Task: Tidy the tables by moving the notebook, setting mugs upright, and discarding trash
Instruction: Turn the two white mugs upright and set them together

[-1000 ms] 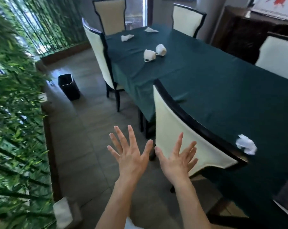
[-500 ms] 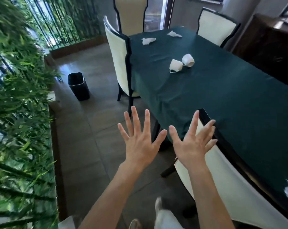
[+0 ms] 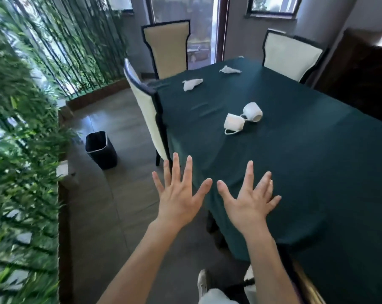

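Note:
Two white mugs lie on their sides on the green tablecloth [image 3: 317, 172]: the nearer mug [image 3: 234, 123] and the farther mug [image 3: 253, 111], close together. Farther back rest two crumpled white tissues, one tissue [image 3: 191, 84] near the left edge and another tissue [image 3: 229, 70] beyond it. My left hand [image 3: 178, 194] is held out with fingers spread, over the floor at the table's near left edge. My right hand [image 3: 250, 201] is spread too, above the cloth. Both hold nothing. No notebook is in view.
A black trash bin [image 3: 101, 149] stands on the tiled floor left of the table. A cream chair [image 3: 147, 110] is pushed in at the left side, two more chairs stand at the far end. Bamboo plants line the left. A dark cabinet [image 3: 361, 73] is at the right.
I have walked forward along the table's left side. The mugs, tissues and bin are closer, and the near chair and the crumpled paper at the right have dropped out of view. Both hands stay spread.

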A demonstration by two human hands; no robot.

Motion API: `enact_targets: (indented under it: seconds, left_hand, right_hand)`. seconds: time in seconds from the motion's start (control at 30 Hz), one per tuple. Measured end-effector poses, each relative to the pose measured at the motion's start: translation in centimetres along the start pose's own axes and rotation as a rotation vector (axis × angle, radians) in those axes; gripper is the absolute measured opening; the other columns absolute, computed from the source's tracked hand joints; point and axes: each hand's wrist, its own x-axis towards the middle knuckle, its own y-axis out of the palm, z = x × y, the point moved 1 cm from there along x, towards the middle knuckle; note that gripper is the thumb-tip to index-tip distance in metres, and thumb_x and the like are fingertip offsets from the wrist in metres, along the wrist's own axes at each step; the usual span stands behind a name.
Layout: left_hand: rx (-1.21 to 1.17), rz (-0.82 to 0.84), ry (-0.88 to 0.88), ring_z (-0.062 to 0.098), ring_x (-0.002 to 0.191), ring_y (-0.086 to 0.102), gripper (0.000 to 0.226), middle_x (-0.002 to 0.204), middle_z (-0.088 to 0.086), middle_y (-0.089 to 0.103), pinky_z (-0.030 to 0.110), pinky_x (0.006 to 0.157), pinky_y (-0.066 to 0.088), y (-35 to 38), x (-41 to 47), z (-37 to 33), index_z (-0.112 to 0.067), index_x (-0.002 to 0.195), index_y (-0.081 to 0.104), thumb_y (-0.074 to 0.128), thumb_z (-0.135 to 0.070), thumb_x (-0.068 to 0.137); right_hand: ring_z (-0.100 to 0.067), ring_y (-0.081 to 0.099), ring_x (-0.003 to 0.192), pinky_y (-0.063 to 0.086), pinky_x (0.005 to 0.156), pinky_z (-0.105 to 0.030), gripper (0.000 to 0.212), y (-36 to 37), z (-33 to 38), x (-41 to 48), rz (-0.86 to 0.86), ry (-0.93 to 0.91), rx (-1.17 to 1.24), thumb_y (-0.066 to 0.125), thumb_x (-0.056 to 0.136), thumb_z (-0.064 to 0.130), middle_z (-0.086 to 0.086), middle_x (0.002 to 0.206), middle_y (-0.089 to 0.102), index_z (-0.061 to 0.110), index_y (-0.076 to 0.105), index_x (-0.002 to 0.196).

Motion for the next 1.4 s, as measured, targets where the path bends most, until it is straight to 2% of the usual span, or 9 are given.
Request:
enact_targets:
  seconds: [0.33,0.47,0.67,0.93,1.07,1.1,1.2,1.3,1.4]
  left_hand:
    - [-0.058,0.129,-0.009,0.023,0.166,-0.011,0.111,0.181,0.001,-0.009,0.054,0.130,-0.005,3.6,13.6,-3.4,-0.034,0.171,0.004,0.006,-0.092,0.077]
    - [-0.220,0.141,0.010,0.020,0.162,0.025,0.089,0.176,0.003,0.028,0.046,0.131,0.019,5.4,18.1,-4.0,-0.026,0.170,0.020,0.034,-0.074,0.096]
    - [-0.417,0.189,-0.020,0.016,0.126,0.066,0.061,0.152,-0.002,0.061,0.034,0.108,0.052,8.8,25.8,-4.3,-0.023,0.158,0.049,0.059,-0.049,0.104]
    - [-0.519,0.404,-0.008,-0.001,0.105,0.069,0.049,0.137,-0.012,0.066,0.039,0.097,0.061,12.6,39.8,-3.0,-0.032,0.145,0.060,0.061,-0.054,0.101]
    - [-0.563,0.517,-0.081,-0.023,0.091,0.064,0.048,0.125,-0.018,0.068,0.011,0.079,0.053,14.6,46.9,-1.6,-0.031,0.143,0.061,0.059,-0.054,0.101]
    - [-0.586,0.569,-0.129,-0.018,0.097,0.066,0.047,0.125,-0.016,0.070,0.011,0.085,0.053,15.1,48.4,-1.4,-0.029,0.144,0.061,0.058,-0.052,0.103]
    - [-0.653,0.739,-0.311,0.020,0.120,0.069,0.046,0.135,-0.002,0.070,0.041,0.106,0.056,17.2,52.0,-1.0,-0.024,0.143,0.062,0.053,-0.049,0.106]
    - [-0.712,0.874,-0.408,0.017,0.106,0.070,0.038,0.121,-0.012,0.067,0.033,0.082,0.057,18.8,54.6,-1.3,-0.027,0.137,0.060,0.047,-0.048,0.109]
    - [-0.784,0.944,-0.485,0.017,0.103,0.069,0.025,0.114,-0.015,0.066,0.034,0.081,0.057,20.0,56.5,-2.1,-0.033,0.127,0.057,0.045,-0.047,0.111]
  right_hand:
    - [-0.035,-0.009,0.160,-0.011,0.123,-0.062,0.098,0.7,1.0,13.4,0.127,0.110,0.057,0.041,0.090,0.081,-0.018,0.173,-0.014,0.039,-0.010,0.163]
    - [-0.029,0.005,0.161,-0.004,0.127,-0.057,0.090,1.1,0.9,16.6,0.144,0.166,0.203,0.050,0.095,0.068,-0.013,0.174,0.003,0.036,0.003,0.165]
    - [-0.023,0.036,0.151,0.035,0.120,-0.040,0.076,2.2,-0.7,20.1,0.157,0.213,0.344,0.062,0.097,0.053,-0.004,0.167,0.029,0.028,0.029,0.161]
    - [-0.021,0.049,0.139,0.042,0.113,-0.038,0.061,3.8,1.9,33.2,-0.032,0.323,0.304,0.063,0.098,0.046,-0.001,0.154,0.049,0.026,0.045,0.153]
    - [-0.026,0.054,0.136,0.042,0.112,-0.035,0.058,6.5,5.1,40.9,-0.062,0.276,0.175,0.072,0.095,0.023,-0.004,0.149,0.058,0.016,0.052,0.148]
    - [-0.028,0.054,0.136,0.042,0.112,-0.035,0.059,7.3,5.8,42.6,-0.056,0.256,0.144,0.074,0.092,0.015,-0.006,0.149,0.058,0.013,0.053,0.147]
    - [-0.035,0.047,0.142,0.040,0.118,-0.040,0.069,9.9,7.1,47.2,-0.001,0.211,0.010,0.077,0.084,-0.001,-0.013,0.156,0.050,0.007,0.052,0.148]
    - [-0.034,0.032,0.152,0.030,0.124,-0.042,0.085,12.0,7.1,50.0,0.062,0.189,-0.187,0.079,0.079,0.000,-0.013,0.166,0.036,0.014,0.044,0.155]
    - [-0.032,0.024,0.156,0.021,0.127,-0.044,0.094,13.5,6.8,51.5,0.100,0.195,-0.341,0.079,0.078,0.005,-0.009,0.168,0.031,0.021,0.035,0.159]
